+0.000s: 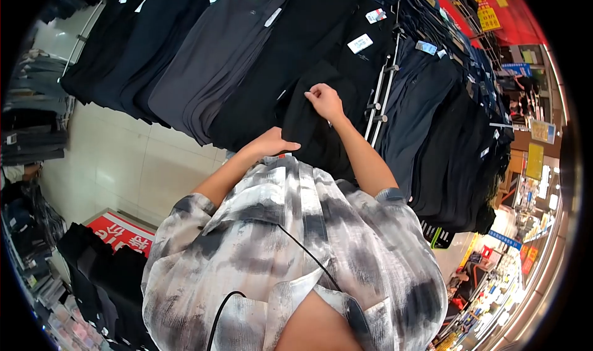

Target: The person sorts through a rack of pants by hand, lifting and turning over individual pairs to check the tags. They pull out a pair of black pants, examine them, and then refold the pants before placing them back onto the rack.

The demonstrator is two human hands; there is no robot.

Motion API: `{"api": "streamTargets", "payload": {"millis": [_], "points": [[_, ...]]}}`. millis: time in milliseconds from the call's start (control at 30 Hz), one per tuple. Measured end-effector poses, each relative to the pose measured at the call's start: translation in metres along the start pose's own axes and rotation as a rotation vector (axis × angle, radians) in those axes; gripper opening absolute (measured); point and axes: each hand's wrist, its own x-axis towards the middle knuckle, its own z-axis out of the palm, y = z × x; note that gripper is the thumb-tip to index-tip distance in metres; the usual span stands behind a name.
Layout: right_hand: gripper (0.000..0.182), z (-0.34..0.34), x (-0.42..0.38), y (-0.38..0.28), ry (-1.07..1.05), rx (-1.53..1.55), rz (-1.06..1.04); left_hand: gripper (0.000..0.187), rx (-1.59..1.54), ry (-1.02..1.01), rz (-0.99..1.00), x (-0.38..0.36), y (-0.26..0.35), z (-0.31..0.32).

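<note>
Black trousers point(321, 79) hang or lie folded on the rack in front of me, their near part bunched between my hands. My right hand point(325, 102) is closed on the black cloth, fingertips pinched together. Lower and to the left, my left hand point(275, 143) has its thumb stretched along the edge of the same cloth; its other fingers are hidden behind the fabric. Dark grey trousers point(204, 60) hang just left of the black ones. A white tag point(360, 43) lies on black cloth beyond my right hand.
Metal rack bars point(378, 97) run at the right of the black trousers, with dark jeans point(426, 85) beyond. Navy trousers point(148, 48) hang at the left. Pale floor tiles point(123, 159), a red sign point(120, 230) and a stack of black clothes point(102, 270) are at lower left.
</note>
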Motion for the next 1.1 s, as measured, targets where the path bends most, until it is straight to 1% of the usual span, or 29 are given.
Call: {"api": "streamTargets", "payload": {"millis": [33, 100, 133, 167, 200, 267, 333, 367, 400, 467, 567, 600, 667, 700, 800, 833, 933, 967, 1000, 1067, 1100], "points": [[0.021, 0.001, 0.006, 0.006, -0.021, 0.007, 0.045, 0.033, 0.024, 0.010, -0.007, 0.001, 0.001, -0.001], [0.023, 0.008, 0.004, 0.010, 0.054, -0.007, 0.016, 0.041, 0.077, 0.025, -0.018, 0.005, 0.004, -0.005], [0.024, 0.010, 0.002, 0.009, 0.093, -0.016, 0.002, 0.041, 0.063, 0.055, -0.008, 0.006, 0.003, -0.005], [0.030, 0.013, -0.003, 0.009, 0.149, 0.019, -0.005, 0.041, 0.048, 0.084, 0.003, 0.006, 0.000, -0.005], [0.038, 0.008, -0.012, -0.005, 0.142, 0.022, 0.023, 0.041, 0.031, 0.113, 0.013, 0.006, -0.003, -0.006], [0.043, 0.002, -0.032, -0.024, 0.024, -0.043, 0.110, 0.039, -0.038, 0.144, 0.017, 0.004, -0.004, -0.009], [0.049, 0.007, -0.040, -0.032, -0.246, -0.127, 0.223, 0.036, -0.108, 0.159, 0.018, 0.006, -0.004, -0.011], [0.054, 0.018, -0.043, -0.022, -0.244, -0.125, 0.166, 0.034, -0.147, 0.164, 0.017, 0.009, -0.005, -0.011], [0.046, 0.015, -0.037, -0.030, -0.492, -0.084, 0.261, 0.033, -0.185, 0.171, 0.015, 0.012, -0.008, -0.011], [0.037, 0.028, -0.031, -0.019, -0.593, 0.058, 0.387, 0.033, -0.002, 0.201, 0.046, 0.021, -0.016, -0.014], [0.026, 0.036, -0.028, -0.014, -0.509, 0.097, 0.368, 0.032, 0.352, 0.281, 0.046, 0.007, 0.001, -0.014], [0.030, 0.034, -0.030, -0.013, -0.449, 0.151, 0.344, 0.032, 0.461, 0.401, 0.064, -0.001, 0.008, -0.010], [0.027, 0.032, -0.036, -0.009, -0.316, 0.267, 0.259, 0.033, 0.676, 0.635, 0.104, -0.011, 0.013, 0.002], [0.023, 0.030, -0.039, -0.011, -0.272, 0.294, 0.253, 0.038, 0.695, 0.717, 0.415, -0.011, 0.011, 0.003], [0.021, 0.032, -0.046, -0.014, -0.134, 0.398, 0.171, 0.030, 0.859, 0.638, 0.785, -0.001, 0.019, -0.003], [0.018, 0.031, -0.050, -0.019, -0.112, 0.447, 0.167, 0.021, 0.893, 0.615, 0.910, 0.004, 0.022, -0.005], [0.017, 0.031, -0.056, -0.021, -0.021, 0.540, 0.164, 0.017, 0.484, 0.347, 0.412, 0.024, 0.032, -0.008], [0.017, 0.031, -0.057, -0.020, -0.005, 0.561, 0.168, 0.019, 0.300, 0.252, 0.467, 0.056, 0.006, -0.020], [0.017, 0.029, -0.059, -0.020, 0.011, 0.577, 0.166, 0.014, 0.137, 0.043, 0.206, 0.055, 0.021, -0.026], [0.019, 0.025, -0.065, -0.018, 0.045, 0.603, 0.162, 0.015, -0.051, -0.123, 0.005, 0.069, 0.025, -0.035], [0.020, 0.020, -0.067, -0.019, 0.038, 0.606, 0.177, 0.017, -0.111, -0.159, -0.028, 0.073, 0.029, -0.035]]}}
